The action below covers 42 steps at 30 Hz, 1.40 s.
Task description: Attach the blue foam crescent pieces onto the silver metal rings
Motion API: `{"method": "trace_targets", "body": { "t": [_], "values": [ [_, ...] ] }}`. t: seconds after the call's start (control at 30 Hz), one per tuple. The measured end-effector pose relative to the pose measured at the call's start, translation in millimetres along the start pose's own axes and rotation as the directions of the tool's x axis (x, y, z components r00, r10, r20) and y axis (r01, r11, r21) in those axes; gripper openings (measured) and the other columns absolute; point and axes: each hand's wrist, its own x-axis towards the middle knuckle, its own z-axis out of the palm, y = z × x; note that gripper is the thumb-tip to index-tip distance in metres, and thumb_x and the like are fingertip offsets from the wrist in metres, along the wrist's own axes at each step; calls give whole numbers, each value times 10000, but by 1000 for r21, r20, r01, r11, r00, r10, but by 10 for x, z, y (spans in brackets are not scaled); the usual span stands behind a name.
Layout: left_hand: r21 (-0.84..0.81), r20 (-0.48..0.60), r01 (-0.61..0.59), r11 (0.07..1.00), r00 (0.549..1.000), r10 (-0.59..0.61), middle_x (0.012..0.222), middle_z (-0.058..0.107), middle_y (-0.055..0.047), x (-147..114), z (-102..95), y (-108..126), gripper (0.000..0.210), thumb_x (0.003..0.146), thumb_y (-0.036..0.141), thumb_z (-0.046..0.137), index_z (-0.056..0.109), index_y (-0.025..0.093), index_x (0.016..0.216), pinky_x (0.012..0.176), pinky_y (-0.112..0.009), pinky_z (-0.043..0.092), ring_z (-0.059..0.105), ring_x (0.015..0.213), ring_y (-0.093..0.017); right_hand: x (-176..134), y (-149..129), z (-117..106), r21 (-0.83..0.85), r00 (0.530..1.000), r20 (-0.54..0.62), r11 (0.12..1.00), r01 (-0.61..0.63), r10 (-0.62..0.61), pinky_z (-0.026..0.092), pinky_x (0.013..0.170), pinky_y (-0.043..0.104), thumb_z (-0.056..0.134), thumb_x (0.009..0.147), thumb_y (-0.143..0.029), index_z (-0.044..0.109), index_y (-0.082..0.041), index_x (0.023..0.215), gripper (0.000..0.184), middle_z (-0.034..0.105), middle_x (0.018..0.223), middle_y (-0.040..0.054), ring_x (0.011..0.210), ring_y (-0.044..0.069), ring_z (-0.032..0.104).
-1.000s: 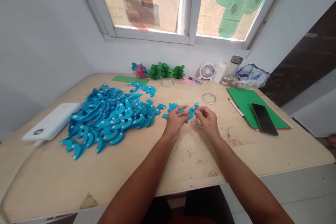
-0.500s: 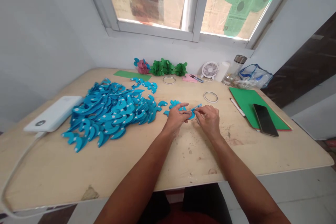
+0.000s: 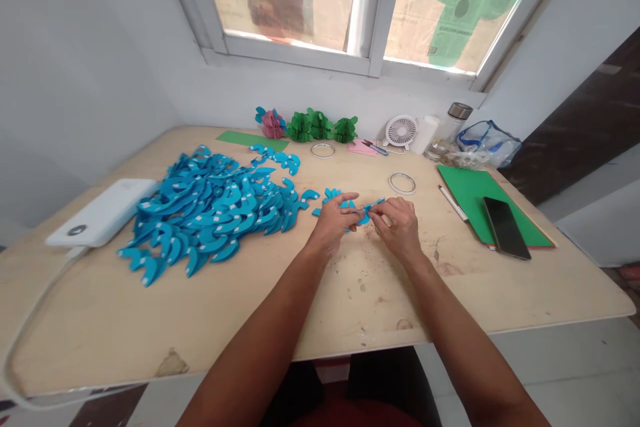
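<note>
Daylight from a window (image 3: pixel 377 10) falls across a pale wooden counter (image 3: pixel 210 320) set against a white wall. Near its middle, the fingers of the left hand (image 3: pixel 334 221) and right hand (image 3: pixel 399 223) are pinched nearly together on a small blue paper piece (image 3: pixel 367 215), which sits between the two hands; one left finger stands out clear of the grip. The piece is partly covered by the fingers, so whether it is a single layer I cannot tell.

Just behind the left hand lie a few blue shapes (image 3: pixel 333 193). Farther left spreads a big heap of blue paper curves (image 3: pixel 220 207) dotted with white squares, with a white power bank (image 3: pixel 103 212) beside it. Beyond the right hand is a pale ring (image 3: pixel 403 193). Well to the right, a dark phone (image 3: pixel 506 227) rests on green sheets (image 3: pixel 470 193), with a pen (image 3: pixel 453 203) alongside. Along the wall stand green paper ornaments (image 3: pixel 320 125), a small fan (image 3: pixel 401 131) and a bottle (image 3: pixel 453 125).
</note>
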Motion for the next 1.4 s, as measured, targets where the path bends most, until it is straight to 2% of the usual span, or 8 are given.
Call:
{"method": "trace_targets", "body": {
  "t": [0.43,0.6,0.9,1.4],
  "values": [
    [23,58,3,1000,998,-5,602,589,8,14,-66,34,520,558,126,692,570,116,1063,488,-211,389,500,503,-86,15,35,-27,50,997,57,997,56,-59,346,686,309,523,856,-310,635,-210,715,206,598,671,29,695,171,513],
    [15,75,11,1000,997,-12,613,589,4,39,-96,17,554,523,157,746,579,123,1050,478,-211,379,493,487,-80,14,29,-29,84,998,60,996,32,-37,355,680,308,518,857,-299,643,-215,742,189,615,707,33,707,170,529],
    [31,67,13,999,998,-15,619,590,-3,56,-112,10,539,559,140,711,572,118,1080,479,-217,382,500,491,-88,11,23,-24,48,994,59,995,85,-88,353,681,307,517,859,-301,645,-213,732,201,594,682,35,686,169,505],
    [64,117,20,998,993,-27,600,558,12,33,-157,54,526,547,154,735,592,130,1052,506,-225,378,468,491,-76,32,6,-72,82,981,128,987,135,-145,359,684,296,513,866,-285,642,-204,754,189,617,709,36,699,166,500]
  ]
}}
